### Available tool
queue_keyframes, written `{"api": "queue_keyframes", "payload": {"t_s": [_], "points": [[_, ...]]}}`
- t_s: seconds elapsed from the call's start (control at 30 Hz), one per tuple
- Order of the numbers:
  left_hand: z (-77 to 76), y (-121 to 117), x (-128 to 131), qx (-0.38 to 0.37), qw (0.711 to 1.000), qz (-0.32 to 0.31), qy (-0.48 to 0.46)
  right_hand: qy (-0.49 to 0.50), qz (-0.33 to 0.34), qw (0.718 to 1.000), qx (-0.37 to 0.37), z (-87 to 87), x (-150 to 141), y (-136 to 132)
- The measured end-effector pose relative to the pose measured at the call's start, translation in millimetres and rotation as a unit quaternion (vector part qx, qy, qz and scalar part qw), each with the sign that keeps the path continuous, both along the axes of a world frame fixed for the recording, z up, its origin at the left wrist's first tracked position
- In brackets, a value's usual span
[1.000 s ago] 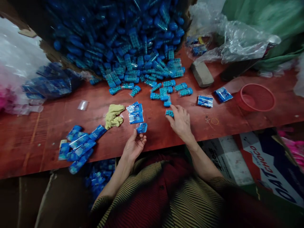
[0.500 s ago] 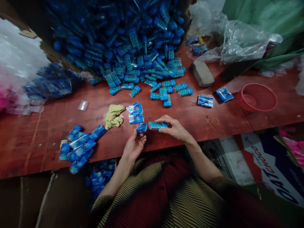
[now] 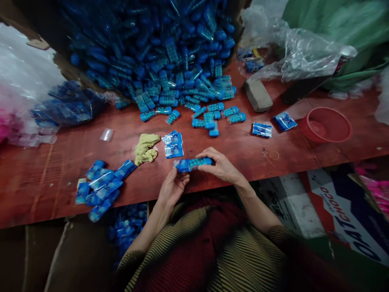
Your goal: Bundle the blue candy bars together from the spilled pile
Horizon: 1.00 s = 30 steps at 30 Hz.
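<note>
My left hand (image 3: 174, 185) is closed on a blue printed sleeve (image 3: 181, 165) just above the table's front edge. My right hand (image 3: 221, 165) pinches the blue-capped end of a clear tube of blue balls (image 3: 196, 163). The tube's other end meets the sleeve and seems to sit partly inside it. Just beyond the hands lies a small stack of flat blue printed sleeves (image 3: 174, 145). A lump of yellow-green putty-like material (image 3: 146, 148) rests to their left. Further left are several blue wrapped packs (image 3: 103, 184) in a pile.
A large heap of blue-capped tubes (image 3: 170, 81) spills from a torn box at the back. On the right are a grey block (image 3: 258, 96), two blue sleeve bundles (image 3: 261, 129) and a red basket (image 3: 326, 125). A clear plastic piece (image 3: 106, 134) lies on the left.
The tube in my right hand has moved left to meet the sleeve, closing the gap between them. My left hand stays nearly in place.
</note>
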<state>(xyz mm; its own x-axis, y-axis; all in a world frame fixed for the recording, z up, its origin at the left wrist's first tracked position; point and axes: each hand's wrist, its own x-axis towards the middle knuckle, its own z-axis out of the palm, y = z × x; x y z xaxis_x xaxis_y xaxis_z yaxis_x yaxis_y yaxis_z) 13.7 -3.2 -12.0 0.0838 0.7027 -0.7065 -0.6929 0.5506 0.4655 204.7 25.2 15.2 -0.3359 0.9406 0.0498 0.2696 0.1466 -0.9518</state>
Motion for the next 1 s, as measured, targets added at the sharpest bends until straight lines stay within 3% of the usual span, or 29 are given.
{"api": "queue_keyframes", "payload": {"t_s": [0.67,0.9,1.0], "points": [[3.5,-2.9,-2.3,0.076,0.997,-0.013,0.009,0.016,-0.04,0.998,0.046,0.2,-14.2,-10.8],[7.0,-1.1,8.1,0.041,0.999,0.033,0.008,-0.033,-0.085,0.992,0.09,-36.6,-48.6,-32.8],[7.4,2.8,4.9,0.002,0.999,0.047,0.008,-0.014,-0.07,0.995,0.075,-41.2,-53.4,-37.7]]}}
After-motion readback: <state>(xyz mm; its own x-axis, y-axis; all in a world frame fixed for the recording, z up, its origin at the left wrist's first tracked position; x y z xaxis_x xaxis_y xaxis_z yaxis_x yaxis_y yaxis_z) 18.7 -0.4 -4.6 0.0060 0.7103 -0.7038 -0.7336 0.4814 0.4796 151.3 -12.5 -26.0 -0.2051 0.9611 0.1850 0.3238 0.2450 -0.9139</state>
